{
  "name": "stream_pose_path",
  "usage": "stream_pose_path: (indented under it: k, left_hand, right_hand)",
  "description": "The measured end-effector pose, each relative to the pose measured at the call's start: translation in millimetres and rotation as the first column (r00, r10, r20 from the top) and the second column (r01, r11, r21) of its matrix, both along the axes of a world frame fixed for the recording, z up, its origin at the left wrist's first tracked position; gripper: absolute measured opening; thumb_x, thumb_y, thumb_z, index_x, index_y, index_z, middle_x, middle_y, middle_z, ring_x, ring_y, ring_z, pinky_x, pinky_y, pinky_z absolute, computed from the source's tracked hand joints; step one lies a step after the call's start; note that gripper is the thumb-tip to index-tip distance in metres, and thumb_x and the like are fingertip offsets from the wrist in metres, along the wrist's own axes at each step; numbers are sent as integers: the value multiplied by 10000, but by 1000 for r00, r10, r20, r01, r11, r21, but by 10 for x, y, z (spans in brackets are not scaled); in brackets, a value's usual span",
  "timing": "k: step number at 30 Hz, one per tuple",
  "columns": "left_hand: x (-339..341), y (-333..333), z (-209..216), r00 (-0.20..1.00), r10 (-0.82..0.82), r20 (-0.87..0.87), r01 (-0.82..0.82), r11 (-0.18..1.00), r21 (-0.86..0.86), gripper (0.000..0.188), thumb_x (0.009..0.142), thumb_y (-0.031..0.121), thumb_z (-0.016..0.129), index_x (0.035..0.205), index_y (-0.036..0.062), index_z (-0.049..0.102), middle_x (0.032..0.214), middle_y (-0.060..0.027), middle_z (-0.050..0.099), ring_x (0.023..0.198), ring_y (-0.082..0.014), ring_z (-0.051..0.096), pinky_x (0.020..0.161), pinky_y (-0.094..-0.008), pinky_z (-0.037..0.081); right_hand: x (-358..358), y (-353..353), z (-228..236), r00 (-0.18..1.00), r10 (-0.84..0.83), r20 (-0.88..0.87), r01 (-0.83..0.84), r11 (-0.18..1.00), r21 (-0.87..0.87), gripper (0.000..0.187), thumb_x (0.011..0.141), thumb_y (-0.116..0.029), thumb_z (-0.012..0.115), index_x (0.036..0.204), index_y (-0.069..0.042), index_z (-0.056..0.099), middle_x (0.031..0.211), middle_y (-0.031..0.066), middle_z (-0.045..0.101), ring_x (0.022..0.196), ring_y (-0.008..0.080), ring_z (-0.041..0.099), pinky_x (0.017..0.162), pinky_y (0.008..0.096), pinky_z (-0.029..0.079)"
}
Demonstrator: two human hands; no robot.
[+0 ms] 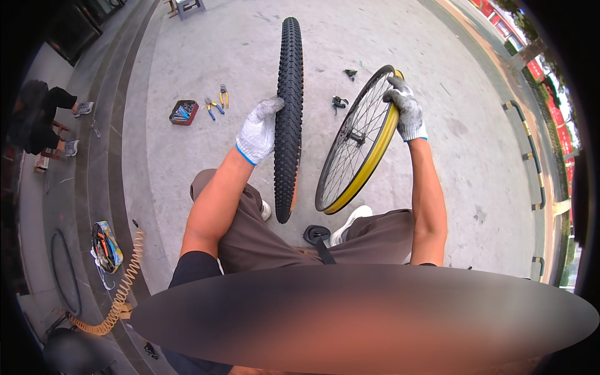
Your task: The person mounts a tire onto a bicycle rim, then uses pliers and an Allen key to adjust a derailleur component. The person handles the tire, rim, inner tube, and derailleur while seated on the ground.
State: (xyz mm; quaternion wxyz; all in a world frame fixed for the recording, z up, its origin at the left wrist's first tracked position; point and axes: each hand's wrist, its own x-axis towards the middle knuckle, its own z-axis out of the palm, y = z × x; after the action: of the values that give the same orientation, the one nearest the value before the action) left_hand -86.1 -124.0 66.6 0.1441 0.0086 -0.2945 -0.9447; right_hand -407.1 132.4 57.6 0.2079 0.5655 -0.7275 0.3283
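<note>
My left hand, in a white knitted glove with grey fingers, grips a black knobbly bicycle tire by its left side. The tire stands upright, tread toward me, with a tan strip along its lower right side. My right hand, gloved alike, is closed on the upper rim of a bare bicycle wheel. Yellow lines the wheel's rim bed, and its spokes and black hub face left. Wheel and tire are held apart, the wheel tilted. Fingertips behind the tire are hidden.
Pliers and cutters lie beside a red box of small parts. Small black parts rest beyond the wheel. A black coiled strap sits between my feet. Leftward are a tool bag, a coiled air hose and a seated person.
</note>
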Motion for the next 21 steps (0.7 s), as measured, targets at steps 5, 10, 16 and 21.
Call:
stream_pose_path:
  k: [5,10,16,21]
  left_hand:
    - [-30,19,2,1000,10,-16,-10,1000,-25,290,983,203,647,1184,-5,669,1032,-142,744,867,-261,748,770,-424,651]
    - [-20,13,12,999,-16,48,16,1000,6,294,980,204,650,1198,8,673,1041,-128,745,876,-251,747,775,-425,648]
    - [-32,38,-5,999,-34,34,33,999,19,313,982,197,639,1229,7,659,1066,-134,740,884,-260,746,799,-428,648]
    - [-62,55,-22,999,-33,28,33,999,32,315,990,179,622,1250,2,638,1102,-146,731,896,-278,747,809,-436,655]
  right_hand:
    - [156,-138,-126,988,83,127,-79,996,-35,96,920,-71,602,951,-66,692,1434,199,613,1400,380,518,1108,426,457]
    - [378,-249,-134,988,122,94,-120,992,-25,130,936,-85,598,984,-72,718,1452,193,601,1419,379,499,1109,425,465]
    - [601,-341,-66,998,62,31,-61,998,-27,370,874,19,675,1203,-134,748,1484,188,585,1417,406,514,1161,452,449]
    - [805,-226,-5,914,-231,332,300,939,-171,499,967,11,556,1448,-118,596,1452,194,609,1373,340,566,1129,419,475]
